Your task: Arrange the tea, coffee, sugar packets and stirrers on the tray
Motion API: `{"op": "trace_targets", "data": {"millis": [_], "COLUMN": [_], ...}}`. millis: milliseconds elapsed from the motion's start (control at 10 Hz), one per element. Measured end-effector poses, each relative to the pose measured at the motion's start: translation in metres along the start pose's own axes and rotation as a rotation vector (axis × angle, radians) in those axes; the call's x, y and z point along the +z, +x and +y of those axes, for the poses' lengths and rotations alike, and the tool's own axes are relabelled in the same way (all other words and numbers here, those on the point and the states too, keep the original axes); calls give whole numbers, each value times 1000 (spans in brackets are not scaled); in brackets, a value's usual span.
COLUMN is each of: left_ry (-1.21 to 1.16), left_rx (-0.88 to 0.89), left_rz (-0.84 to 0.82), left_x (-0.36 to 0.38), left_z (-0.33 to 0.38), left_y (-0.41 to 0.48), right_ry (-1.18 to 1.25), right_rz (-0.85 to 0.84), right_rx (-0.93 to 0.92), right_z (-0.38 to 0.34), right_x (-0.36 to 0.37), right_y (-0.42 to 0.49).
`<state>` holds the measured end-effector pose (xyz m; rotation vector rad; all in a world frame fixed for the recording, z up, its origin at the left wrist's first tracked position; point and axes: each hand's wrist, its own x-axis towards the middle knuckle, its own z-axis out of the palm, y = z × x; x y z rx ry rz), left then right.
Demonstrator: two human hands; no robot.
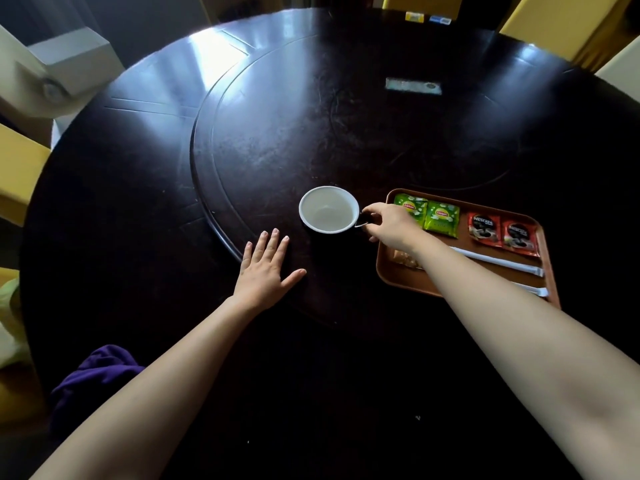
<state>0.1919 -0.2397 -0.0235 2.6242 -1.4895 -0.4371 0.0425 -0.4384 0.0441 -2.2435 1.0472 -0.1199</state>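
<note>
Right hand pinches the handle of the empty cup at frame centre, probably to steady or shift it. Left hand lies flat, fingers spread, on the tabletop. Tea packets, coffee packets and stirrers sit on the tray, lower right. The forearm hides most of the presumed sugar packets.

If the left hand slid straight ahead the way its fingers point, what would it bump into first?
Probably the cup. The left hand lies flat on the dark table, fingers aimed up and slightly right. The cup sits just beyond them, a bit right, so it might only graze the cup's left side.
</note>
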Motion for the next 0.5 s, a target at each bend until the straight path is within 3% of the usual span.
{"op": "trace_targets", "data": {"millis": [300,500], "left_ry": [127,93], "left_rx": [-60,-41], "left_rz": [-86,-31], "left_x": [-12,7], "left_z": [22,57], "left_y": [-19,-72], "right_ry": [-238,-320], "right_rz": [65,146], "right_rx": [90,14], "right_z": [28,56], "right_x": [-22,-13], "right_y": [-52,-149]}}
